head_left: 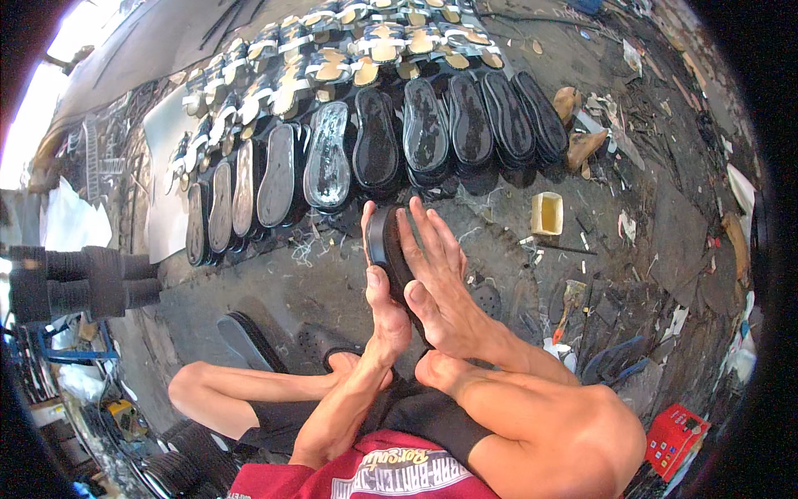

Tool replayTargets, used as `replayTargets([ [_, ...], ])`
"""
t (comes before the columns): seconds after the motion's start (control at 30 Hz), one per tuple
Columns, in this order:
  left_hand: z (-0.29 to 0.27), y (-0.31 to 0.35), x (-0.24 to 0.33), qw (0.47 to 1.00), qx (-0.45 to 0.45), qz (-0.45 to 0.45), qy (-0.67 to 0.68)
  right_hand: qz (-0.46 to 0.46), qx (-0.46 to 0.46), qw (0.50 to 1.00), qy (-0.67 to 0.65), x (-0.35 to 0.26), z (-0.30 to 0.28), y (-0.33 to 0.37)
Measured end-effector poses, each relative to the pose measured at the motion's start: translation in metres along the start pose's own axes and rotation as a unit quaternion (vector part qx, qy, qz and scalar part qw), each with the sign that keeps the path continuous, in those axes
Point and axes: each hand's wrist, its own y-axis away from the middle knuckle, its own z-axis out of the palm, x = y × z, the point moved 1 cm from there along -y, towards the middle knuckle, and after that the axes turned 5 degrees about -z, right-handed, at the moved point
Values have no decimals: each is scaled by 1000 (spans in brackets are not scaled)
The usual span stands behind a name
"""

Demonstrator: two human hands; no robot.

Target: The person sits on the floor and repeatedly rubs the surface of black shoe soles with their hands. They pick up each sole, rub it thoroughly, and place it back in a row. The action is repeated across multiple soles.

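Note:
A black sandal sole (384,237) stands upright on its edge between my two hands, above the floor in front of my crossed legs. My left hand (387,312) supports its left side, thumb up along the edge and fingers mostly hidden behind it. Against its other face lies my right hand (445,287), its fingers long and nearly straight, pressing the sole toward the left palm. Beyond my fingertips runs a row of stacked black soles (376,141), some shiny on top, one of them a wet-looking sole (328,158).
Behind the row are many sandal uppers with tan footbeds (382,46). To the right are a small yellow box (547,214), a brush (569,303) and a red package (675,441). Loose soles (249,341) lie by my left knee; dark stacks (83,283) stand farther left. Scraps litter the floor.

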Motion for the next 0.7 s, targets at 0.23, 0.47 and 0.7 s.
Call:
replayTargets([
  [0.23, 5, -2, 10, 997, 19, -74, 28, -10, 0, 996, 90, 11, 0, -4],
  [0.47, 9, -5, 19, 993, 20, -117, 6, -15, 0, 988, 156, 24, -1, -6],
  [0.7, -4, -7, 21, 980, -9, -196, 15, -15, -22, 979, 202, 32, -9, -10],
])
